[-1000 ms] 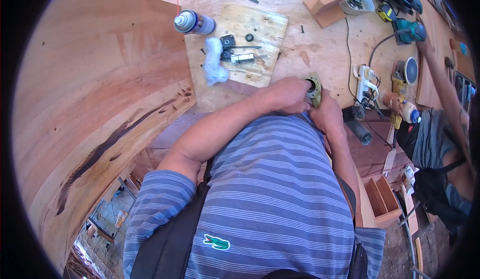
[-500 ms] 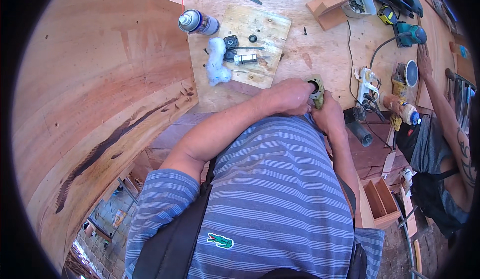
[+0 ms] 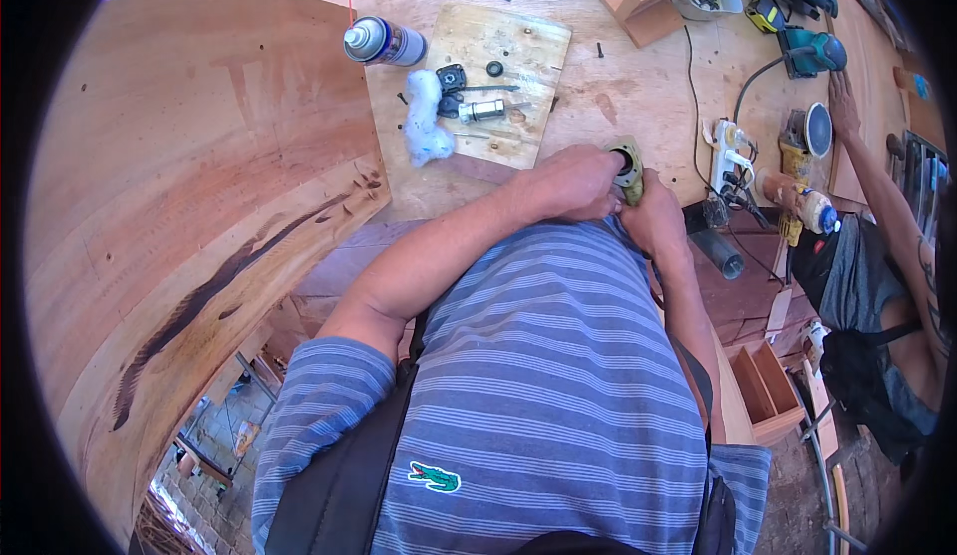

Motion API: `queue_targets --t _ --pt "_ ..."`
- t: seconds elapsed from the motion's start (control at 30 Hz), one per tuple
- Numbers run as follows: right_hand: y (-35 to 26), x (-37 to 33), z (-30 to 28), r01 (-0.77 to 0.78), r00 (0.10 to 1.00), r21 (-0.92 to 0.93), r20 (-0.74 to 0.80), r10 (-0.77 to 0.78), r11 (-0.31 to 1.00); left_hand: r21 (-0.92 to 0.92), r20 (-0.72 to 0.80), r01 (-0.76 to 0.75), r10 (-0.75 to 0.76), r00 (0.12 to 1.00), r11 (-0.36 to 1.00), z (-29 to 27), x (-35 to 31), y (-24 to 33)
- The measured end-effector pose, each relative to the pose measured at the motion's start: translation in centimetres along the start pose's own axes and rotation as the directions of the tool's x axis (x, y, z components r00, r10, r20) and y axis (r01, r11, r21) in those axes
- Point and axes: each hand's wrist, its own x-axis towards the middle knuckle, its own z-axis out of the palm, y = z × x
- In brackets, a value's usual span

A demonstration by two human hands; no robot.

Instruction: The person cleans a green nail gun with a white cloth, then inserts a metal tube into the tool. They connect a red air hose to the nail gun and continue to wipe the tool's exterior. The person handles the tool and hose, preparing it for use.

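Close to my body, at the front edge of the bench, my left hand [image 3: 586, 181] and my right hand [image 3: 655, 214] are closed on a yellowish-green tool housing [image 3: 631, 172] with a dark round opening. My left fingers lie by its opening; my right hand wraps its lower side, and much of the part is hidden. Beyond them, a square plywood board [image 3: 543, 49] carries a silver cylindrical chuck-like part [image 3: 481, 111], a dark cover [image 3: 452, 78], a black ring [image 3: 494, 69] and a thin rod. White wadding [image 3: 426, 122] lies at the board's left edge.
A spray can [image 3: 389, 43] lies behind the wadding. Rightward are a power strip [image 3: 729, 156] with cords, an angle grinder [image 3: 805, 137], a teal sander [image 3: 812, 54] and a wooden block [image 3: 646, 7]. A co-worker's hand [image 3: 843, 107] rests at the far right. A large curved wooden panel [image 3: 209, 127] stands left.
The view has shifted slightly, so the bench items sit a little farther left and up. My hands keep nearly the same hold on the housing.
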Motion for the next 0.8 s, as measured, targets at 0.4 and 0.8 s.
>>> queue_targets --t 0.4,0.8 --pt "0.7 0.3 0.1 0.025 1.000 0.036 0.003 -0.025 0.999 0.003 -0.060 -0.023 0.024 0.998 1.000 -0.1 -0.5 0.1" --pt "2.0 1.0 0.0 0.045 0.999 0.170 0.016 -0.048 0.985 -0.343 -0.345 -0.090 -0.036 0.938 0.935 -1.0 -1.9 -2.6"
